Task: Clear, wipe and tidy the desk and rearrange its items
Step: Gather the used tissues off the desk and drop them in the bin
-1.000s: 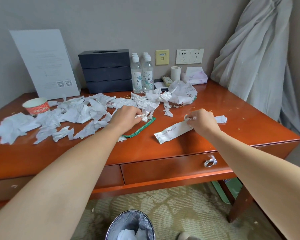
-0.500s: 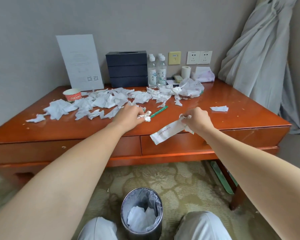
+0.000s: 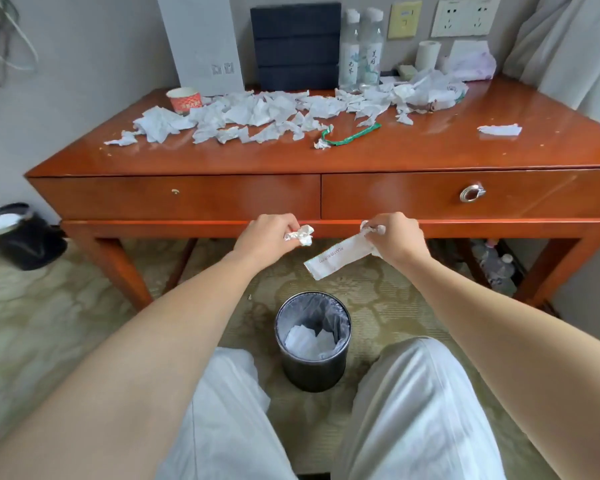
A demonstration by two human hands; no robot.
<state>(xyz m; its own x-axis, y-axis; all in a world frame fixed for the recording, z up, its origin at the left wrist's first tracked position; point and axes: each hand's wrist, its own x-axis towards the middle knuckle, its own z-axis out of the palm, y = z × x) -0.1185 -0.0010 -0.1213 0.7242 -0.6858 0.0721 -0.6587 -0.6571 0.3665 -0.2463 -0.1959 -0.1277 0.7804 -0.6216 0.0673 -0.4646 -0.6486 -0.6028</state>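
The crumpled tissue wad [image 3: 300, 234] is pinched in the left hand [image 3: 264, 237], and the long, flat paper wrapper [image 3: 336, 256] dangles from the right hand [image 3: 394, 240], whose fingers are curled round its end. Both are held in front of the glossy wooden desk [image 3: 291, 157], short of the round black bin [image 3: 312, 372] below. Such light, limp scraps may drift, so they are best brought right over its lined mouth before being released.

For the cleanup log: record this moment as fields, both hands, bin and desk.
left hand: grips a crumpled tissue, off the desk, in front of the drawers
right hand: pinches a white wrapper, hanging down-left
bin: on the floor between the knees, white paper inside
desk: tissue scraps across the back, green strip beside them, one scrap apart at right
back row: cup, sign, black box, two bottles
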